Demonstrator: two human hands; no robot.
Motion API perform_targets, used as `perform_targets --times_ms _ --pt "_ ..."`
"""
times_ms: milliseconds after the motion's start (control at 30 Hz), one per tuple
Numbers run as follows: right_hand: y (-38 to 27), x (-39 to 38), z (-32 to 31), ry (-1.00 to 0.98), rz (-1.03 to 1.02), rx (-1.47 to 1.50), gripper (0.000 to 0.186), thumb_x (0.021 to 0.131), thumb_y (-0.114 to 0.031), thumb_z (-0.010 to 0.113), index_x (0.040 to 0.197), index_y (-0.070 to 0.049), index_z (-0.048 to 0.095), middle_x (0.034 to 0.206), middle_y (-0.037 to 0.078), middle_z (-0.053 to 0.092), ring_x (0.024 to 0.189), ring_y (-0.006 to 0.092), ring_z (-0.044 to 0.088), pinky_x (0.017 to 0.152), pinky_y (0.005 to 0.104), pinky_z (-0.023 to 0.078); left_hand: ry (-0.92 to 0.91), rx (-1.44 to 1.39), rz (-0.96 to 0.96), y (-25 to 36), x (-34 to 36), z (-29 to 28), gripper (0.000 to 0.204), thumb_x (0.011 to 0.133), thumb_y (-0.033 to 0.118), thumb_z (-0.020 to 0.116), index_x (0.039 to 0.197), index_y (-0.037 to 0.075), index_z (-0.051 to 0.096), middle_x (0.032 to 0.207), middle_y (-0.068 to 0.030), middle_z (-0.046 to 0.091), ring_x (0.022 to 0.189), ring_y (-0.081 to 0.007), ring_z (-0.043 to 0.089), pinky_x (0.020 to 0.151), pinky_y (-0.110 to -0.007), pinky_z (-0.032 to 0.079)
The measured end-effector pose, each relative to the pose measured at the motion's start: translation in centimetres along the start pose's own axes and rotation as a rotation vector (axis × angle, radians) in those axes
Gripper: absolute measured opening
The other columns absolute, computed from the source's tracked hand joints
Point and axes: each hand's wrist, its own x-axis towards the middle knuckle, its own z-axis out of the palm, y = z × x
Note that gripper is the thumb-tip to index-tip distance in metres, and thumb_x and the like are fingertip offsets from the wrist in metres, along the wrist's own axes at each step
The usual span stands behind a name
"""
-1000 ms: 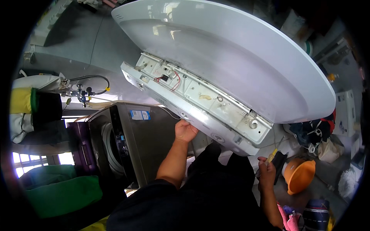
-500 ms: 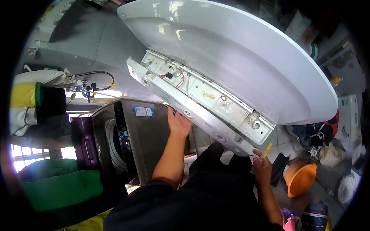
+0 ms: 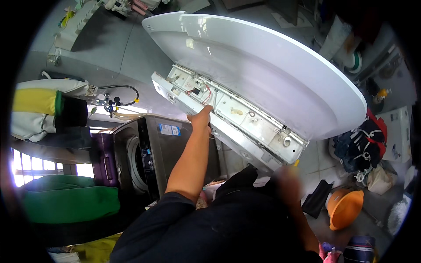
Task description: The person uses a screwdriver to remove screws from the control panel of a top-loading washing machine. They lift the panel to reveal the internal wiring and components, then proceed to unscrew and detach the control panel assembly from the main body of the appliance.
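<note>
From my head camera, the long white panel (image 3: 230,136) slants across the view, its near right corner by my legs, in front of an open white trough (image 3: 268,129) and below a curved white shell (image 3: 272,70). My left hand (image 3: 201,119) has its fingers clamped over the panel's long near edge, left of the middle. My right hand (image 3: 288,179) is a blur at that near right corner; I cannot tell whether its fingers are apart or together, or whether they hold the yellow piece (image 3: 297,162) beside them. With one sure grip, off-centre, the panel could twist or slip at its right end, I judge; tilting it hard could tug the red wiring (image 3: 209,92), and the shell could tip if its footing, hidden from me, is poor. Counting: one panel, one trough, one shell, one yellow piece, one small black block (image 3: 195,91) in the trough, one dark machine (image 3: 171,151) with one blue-and-white label (image 3: 169,129), and, toward the floor's right edge, one orange basin (image 3: 346,209) and one black piece (image 3: 317,199). I cannot count the wires.
</note>
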Motion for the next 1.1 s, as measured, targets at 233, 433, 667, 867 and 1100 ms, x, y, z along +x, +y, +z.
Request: perform_targets --times_ms 233,433,667,867,1100 --pt "0.0 -1.6 -2.0 0.079 0.1 0.045 0.037 0.087 -0.015 0.06 0.12 0.001 0.06 0.081 -0.001 0.058 0.07 0.0061 0.05 0.065 0.0225 0.042 -0.094 -0.005 -0.027 0.0 -0.1 -1.9 0.101 0.066 0.007 0.072 0.145 -0.006 0.01 0.123 -0.024 0.047 0.103 -0.0349 0.058 0.08 -0.047 0.053" --pt "1.3 -2.4 -3.1 0.104 0.069 -0.099 0.038 0.089 -0.019 0.059 0.12 0.002 0.06 0.085 0.001 0.06 0.073 0.0074 0.051 0.067 0.0238 0.044 -0.162 -0.102 -0.133 -1.1 1.1 -3.2 0.094 0.07 0.005 0.069 0.148 0.009 0.016 0.116 -0.0192 0.05 0.096 -0.0341 0.059 0.074 -0.052 0.054" --pt "3.2 -2.0 -2.6 0.119 0.056 -0.124 0.038 0.088 -0.021 0.061 0.119 0.002 0.061 0.079 0.0 0.058 0.07 0.0068 0.05 0.064 0.024 0.042 -0.268 -0.094 -0.102 -3.8 4.8 -4.5 0.064 0.074 0.006 0.067 0.132 0.011 0.041 0.108 -0.0122 0.056 0.097 -0.0301 0.059 0.076 -0.049 0.053" --pt "1.7 -2.5 -2.3 0.13 0.083 -0.002 0.034 0.088 -0.02 0.062 0.116 -0.001 0.063 0.075 -0.003 0.056 0.066 0.0047 0.048 0.061 0.0219 0.041 -0.353 -0.13 -0.177 -2.6 3.1 -4.2 0.049 0.074 0.009 0.066 0.12 0.008 0.049 0.107 -0.0102 0.058 0.095 -0.027 0.059 0.077 -0.045 0.053" --pt "2.3 -2.8 -1.9 0.066 0.098 0.001 0.023 0.088 -0.021 0.065 0.103 -0.002 0.065 0.073 -0.005 0.056 0.063 0.0039 0.048 0.057 0.0218 0.041 -0.376 -0.069 -0.159 -1.6 1.4 -4.1 0.042 0.079 0.015 0.059 0.119 0.001 0.052 0.112 -0.0131 0.059 0.103 -0.031 0.059 0.093 -0.047 0.048"
